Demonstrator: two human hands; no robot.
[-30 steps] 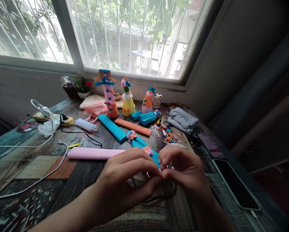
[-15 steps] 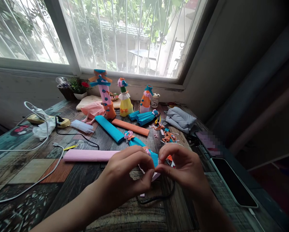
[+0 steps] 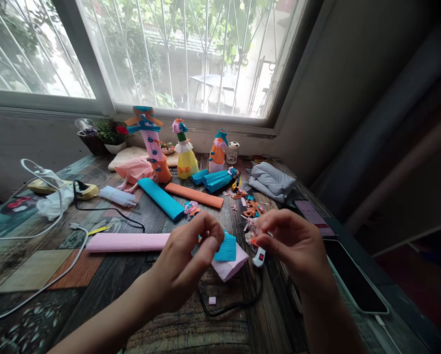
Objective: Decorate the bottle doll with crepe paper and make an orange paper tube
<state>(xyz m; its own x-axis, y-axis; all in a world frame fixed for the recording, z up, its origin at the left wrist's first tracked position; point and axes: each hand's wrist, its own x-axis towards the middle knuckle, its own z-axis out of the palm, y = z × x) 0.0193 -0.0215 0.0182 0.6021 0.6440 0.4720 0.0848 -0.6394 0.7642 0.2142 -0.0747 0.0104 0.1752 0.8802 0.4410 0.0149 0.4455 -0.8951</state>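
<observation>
My left hand [image 3: 191,255] is raised over the table with its thumb and fingertips pressed together; anything between them is too small to make out. To its right, my right hand [image 3: 292,243] is curled with thumb and forefinger drawn together, and what they pinch cannot be made out. Beneath and between the hands lies a blue and pink crepe-paper piece [image 3: 226,247], partly covered by my left fingers. A glue gun [image 3: 259,256] with a red switch rests beside my right fingertips. Left of my left hand is a folded pink crepe-paper strip [image 3: 128,243].
Crepe-paper-dressed bottles [image 3: 186,160] stand near the window. Blue [image 3: 161,199] and orange [image 3: 194,194] paper rolls, paper scraps [image 3: 253,207] and glue sticks [image 3: 117,195] lie mid-table. A phone [image 3: 355,275] sits at right; a power strip [image 3: 87,191] and cables occupy the left.
My hands have moved apart from each other, widening the gap between their fingertips. The blue and pink paper piece and the glue gun now show more clearly. The view has shifted slightly.
</observation>
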